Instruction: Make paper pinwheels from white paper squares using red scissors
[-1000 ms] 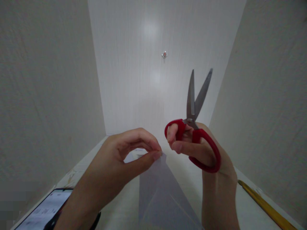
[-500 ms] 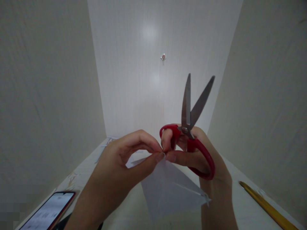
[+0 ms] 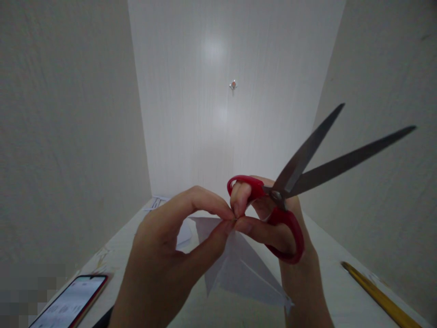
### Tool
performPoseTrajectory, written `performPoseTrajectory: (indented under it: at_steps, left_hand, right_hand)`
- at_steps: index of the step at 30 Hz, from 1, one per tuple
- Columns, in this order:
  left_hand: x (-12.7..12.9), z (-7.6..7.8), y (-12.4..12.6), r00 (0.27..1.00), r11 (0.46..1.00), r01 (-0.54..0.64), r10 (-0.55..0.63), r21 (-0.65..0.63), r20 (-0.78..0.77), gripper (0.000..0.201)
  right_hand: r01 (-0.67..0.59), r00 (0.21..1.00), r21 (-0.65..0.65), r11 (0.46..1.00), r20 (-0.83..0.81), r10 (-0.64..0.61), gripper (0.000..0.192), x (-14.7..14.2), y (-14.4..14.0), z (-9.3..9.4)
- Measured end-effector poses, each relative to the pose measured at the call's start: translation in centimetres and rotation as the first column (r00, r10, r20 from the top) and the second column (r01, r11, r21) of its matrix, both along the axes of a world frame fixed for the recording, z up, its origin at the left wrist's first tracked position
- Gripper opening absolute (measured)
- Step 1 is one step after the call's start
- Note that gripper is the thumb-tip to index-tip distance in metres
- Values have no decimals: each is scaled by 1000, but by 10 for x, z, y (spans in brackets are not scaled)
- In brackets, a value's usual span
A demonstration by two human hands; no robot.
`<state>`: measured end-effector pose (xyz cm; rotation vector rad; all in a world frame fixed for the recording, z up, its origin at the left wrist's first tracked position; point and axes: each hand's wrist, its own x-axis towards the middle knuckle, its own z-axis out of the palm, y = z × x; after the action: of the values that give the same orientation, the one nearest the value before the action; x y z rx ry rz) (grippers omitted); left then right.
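Fingertips (image 3: 229, 222) of both hands pinching folded paper (image 3: 239, 269) at its top corner; right hand (image 3: 269, 223) gripping open scissors (image 3: 290, 200), blades toward two o'clock. No cut visible yet.

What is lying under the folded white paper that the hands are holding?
Under the folded paper only the pale table shows. The left hand and right hand pinch its top; whatever lies directly beneath the sheet is covered.
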<state>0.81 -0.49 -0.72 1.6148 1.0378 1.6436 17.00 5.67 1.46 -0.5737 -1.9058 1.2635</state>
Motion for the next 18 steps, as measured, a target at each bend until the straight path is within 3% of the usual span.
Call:
performPoseTrajectory:
  at_steps: [9, 18]
  left_hand:
    - [2, 0, -1, 999, 1000, 23, -23, -6, 27, 25]
    - [4, -1, -1, 986, 997, 73, -70, -11, 152, 27]
  right_hand:
    - [-1, 999, -10, 1000, -41, 0, 17, -1, -3, 0]
    - [23, 994, -23, 999, -105, -25, 17, -3, -4, 0]
